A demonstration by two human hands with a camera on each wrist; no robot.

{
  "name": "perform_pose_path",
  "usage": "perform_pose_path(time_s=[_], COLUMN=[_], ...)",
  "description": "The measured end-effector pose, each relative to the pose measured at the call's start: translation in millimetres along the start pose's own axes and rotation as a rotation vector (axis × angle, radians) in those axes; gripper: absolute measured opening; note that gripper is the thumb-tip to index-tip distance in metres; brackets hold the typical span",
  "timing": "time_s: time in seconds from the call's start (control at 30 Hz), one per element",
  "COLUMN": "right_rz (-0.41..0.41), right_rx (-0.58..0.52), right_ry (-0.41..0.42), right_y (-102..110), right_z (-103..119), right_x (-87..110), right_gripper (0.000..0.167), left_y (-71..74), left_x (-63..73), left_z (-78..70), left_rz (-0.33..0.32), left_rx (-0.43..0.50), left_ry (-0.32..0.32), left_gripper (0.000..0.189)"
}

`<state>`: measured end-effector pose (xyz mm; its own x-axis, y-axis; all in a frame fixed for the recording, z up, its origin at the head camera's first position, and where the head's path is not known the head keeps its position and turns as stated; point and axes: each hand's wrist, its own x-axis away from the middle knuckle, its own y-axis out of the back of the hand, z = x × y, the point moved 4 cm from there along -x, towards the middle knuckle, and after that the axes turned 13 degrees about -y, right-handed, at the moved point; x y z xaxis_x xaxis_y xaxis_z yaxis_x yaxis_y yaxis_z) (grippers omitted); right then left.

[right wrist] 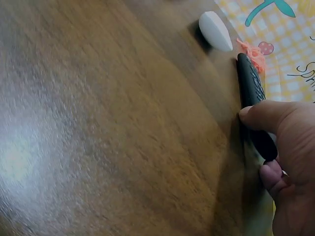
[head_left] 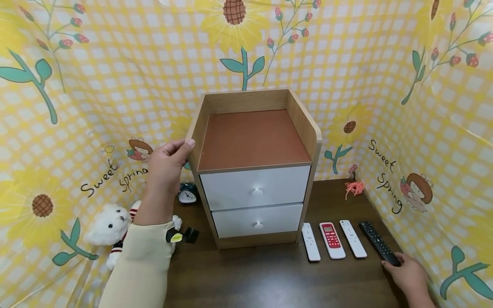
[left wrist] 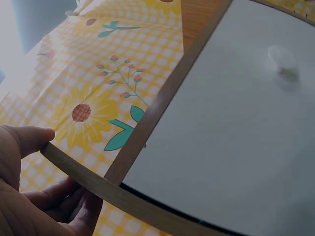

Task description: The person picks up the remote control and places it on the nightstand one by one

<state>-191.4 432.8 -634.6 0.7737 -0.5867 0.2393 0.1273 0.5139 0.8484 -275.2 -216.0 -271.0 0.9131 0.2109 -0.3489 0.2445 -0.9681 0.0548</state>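
Note:
A small wooden cabinet (head_left: 254, 141) with two white drawers (head_left: 256, 188) and a brown top stands in the middle of the table. My left hand (head_left: 169, 160) pinches the upper edge of its left side panel (left wrist: 78, 172), thumb on one face and fingers on the other. At the right, my right hand (head_left: 411, 273) grips the near end of a black remote control (head_left: 379, 243) between thumb and fingers. To its left lie a white remote (head_left: 352, 238), a red-and-white remote (head_left: 332, 240) and another white remote (head_left: 310, 242), all lengthwise side by side.
Behind the left forearm are a white plush toy (head_left: 111, 224) and a small dark clock (head_left: 187, 194). Pink string (head_left: 354, 188) lies at the table's back right corner. Yellow checked cloth (head_left: 154, 64) walls the table in at the back and sides.

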Motion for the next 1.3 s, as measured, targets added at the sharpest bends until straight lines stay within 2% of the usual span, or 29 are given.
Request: perform_pose_path(time_s=[0.1, 0.3, 0.5, 0.83, 1.17, 1.3], right_rz=[-0.015, -0.028, -0.102, -0.192, -0.316, -0.313], right_rx=[-0.040, -0.208, -0.252, -0.275, -0.415, -0.406], right_ry=[-0.041, -0.113, -0.096, 0.000, 0.136, 0.162], right_y=[1, 11, 41, 94, 161, 191], right_z=[3, 12, 41, 113, 215, 254], right_x=[2.9, 9.3, 21.8, 55.0, 102.9, 117.5], right_gripper=[0.071, 0.069, 0.073, 0.071, 0.060, 0.065], left_y=[1.2, 4.4, 7.7, 6.8, 10.7, 8.2], left_x=[-0.5, -0.7, 0.4, -0.5, -1.3, -1.2], left_z=[1.9, 3.4, 5.4, 5.5, 5.9, 6.1], left_rz=[-0.019, -0.049, -0.061, -0.054, -0.021, -0.017], left_rx=[-0.031, -0.040, -0.030, -0.044, -0.094, -0.078], left_ry=[-0.001, 0.000, 0.006, -0.029, -0.007, -0.006], left_gripper=[0.054, 0.056, 0.056, 0.058, 0.060, 0.061])
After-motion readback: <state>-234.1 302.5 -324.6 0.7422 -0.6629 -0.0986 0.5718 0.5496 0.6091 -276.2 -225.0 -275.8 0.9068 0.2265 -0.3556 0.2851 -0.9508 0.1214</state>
